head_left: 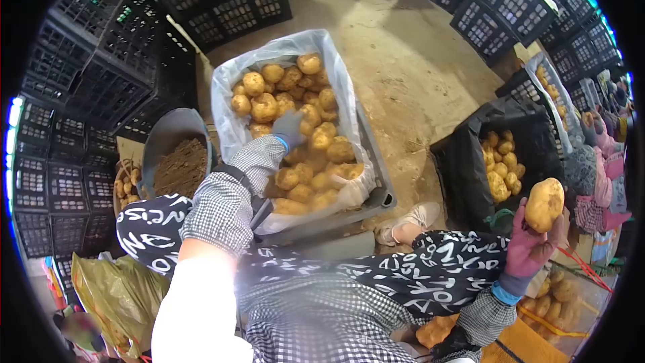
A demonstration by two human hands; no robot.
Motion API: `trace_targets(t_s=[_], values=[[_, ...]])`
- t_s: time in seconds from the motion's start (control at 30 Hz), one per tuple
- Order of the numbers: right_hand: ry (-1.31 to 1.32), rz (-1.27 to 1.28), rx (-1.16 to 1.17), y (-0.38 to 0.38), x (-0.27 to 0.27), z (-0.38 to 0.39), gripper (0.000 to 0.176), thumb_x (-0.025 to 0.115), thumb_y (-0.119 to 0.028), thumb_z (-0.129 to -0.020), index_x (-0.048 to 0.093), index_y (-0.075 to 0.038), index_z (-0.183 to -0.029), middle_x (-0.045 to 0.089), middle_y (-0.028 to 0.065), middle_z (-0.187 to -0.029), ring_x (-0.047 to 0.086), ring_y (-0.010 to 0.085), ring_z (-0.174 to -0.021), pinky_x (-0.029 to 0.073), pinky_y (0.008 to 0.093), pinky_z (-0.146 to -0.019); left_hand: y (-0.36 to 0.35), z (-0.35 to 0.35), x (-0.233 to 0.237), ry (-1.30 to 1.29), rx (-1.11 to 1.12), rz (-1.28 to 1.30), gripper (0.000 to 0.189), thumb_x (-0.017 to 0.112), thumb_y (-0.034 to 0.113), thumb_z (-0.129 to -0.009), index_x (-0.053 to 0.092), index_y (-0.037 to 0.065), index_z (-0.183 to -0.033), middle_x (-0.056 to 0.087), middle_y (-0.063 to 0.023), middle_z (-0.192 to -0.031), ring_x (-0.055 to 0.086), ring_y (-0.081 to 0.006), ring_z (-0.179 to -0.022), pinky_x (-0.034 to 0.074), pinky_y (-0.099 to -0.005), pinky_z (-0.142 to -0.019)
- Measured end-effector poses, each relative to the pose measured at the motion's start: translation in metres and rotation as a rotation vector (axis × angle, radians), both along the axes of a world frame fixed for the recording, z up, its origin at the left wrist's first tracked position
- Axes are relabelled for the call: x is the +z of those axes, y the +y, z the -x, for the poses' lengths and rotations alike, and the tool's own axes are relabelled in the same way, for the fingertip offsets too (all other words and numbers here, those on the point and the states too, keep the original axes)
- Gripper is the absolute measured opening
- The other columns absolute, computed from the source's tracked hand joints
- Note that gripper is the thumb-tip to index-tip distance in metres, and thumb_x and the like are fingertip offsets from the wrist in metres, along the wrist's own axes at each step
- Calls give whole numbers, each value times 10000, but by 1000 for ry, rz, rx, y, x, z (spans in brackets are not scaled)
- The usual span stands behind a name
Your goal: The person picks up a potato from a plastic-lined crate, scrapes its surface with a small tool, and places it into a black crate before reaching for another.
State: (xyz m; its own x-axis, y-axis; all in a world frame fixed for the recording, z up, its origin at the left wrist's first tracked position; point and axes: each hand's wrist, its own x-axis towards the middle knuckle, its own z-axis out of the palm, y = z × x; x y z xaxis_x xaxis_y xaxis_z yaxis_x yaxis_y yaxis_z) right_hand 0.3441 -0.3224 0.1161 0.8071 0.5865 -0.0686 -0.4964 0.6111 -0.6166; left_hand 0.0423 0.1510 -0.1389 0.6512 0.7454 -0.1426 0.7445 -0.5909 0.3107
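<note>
My left hand [289, 129], in a grey glove with a blue cuff, reaches down among the potatoes [265, 107] in a crate lined with clear plastic [225, 94]. Its fingers are partly hidden, and whether they grip a potato cannot be made out. Over on the right, my right hand [531, 245], in a pink and dark glove, holds up a large pale potato [545, 205] with brown marks. Near that hand stands a crate with a black liner [470, 154], holding more potatoes [500, 165].
A grey bucket of soil [180, 167] stands left of the lined crate. Black crates [232, 10] are stacked on the left and at the back. Bagged potatoes [554, 299] lie lower right. People in patterned and pink clothing [586, 168] are at the far right.
</note>
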Motion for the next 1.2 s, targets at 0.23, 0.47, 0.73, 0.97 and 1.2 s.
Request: trace_targets(t_s=[0.23,0.47,0.73,0.97,1.2], values=[[-122,8,268,34,-12,6,531,521,-212,-1010,359,-54,-1490,341,155,-1549,353,335,-1410,411,457,-1133,10,74,137,-561,554,444,752,855,373,-689,588,-11,-1279,692,-162,-1089,692,-213,-866,567,-330,-702],[-566,302,122,78,12,46,446,460,-110,-1014,326,2,-1424,418,251,-1393,541,400,-1200,537,617,-931,88,351,242,-345,162,-559,545,737,178,-832,539,82,-1330,667,-156,-1150,667,-295,-1021,548,-354,-868],[-705,498,-60,75,35,18,414,685,-180,-842,587,45,-1176,669,202,-1109,635,222,-819,552,301,-764,33,616,237,94,708,-525,608,747,147,-798,511,38,-1348,612,-188,-1256,587,-300,-1196,481,-367,-1005],[-289,-123,204,16,13,-42,600,563,-331,-981,364,-80,-1488,372,198,-1509,372,419,-1373,377,584,-1095,98,497,229,-908,250,371,583,526,91,-950,331,67,-1499,451,-185,-1452,495,-288,-1298,454,-413,-1072],[-715,210,-738,-19,88,-39,477,630,-314,-953,506,-93,-1357,510,140,-1388,556,304,-1228,527,522,-977,68,214,223,-786,161,845,540,378,321,-1050,313,61,-1519,408,-109,-1505,419,-236,-1379,316,-371,-1144]])
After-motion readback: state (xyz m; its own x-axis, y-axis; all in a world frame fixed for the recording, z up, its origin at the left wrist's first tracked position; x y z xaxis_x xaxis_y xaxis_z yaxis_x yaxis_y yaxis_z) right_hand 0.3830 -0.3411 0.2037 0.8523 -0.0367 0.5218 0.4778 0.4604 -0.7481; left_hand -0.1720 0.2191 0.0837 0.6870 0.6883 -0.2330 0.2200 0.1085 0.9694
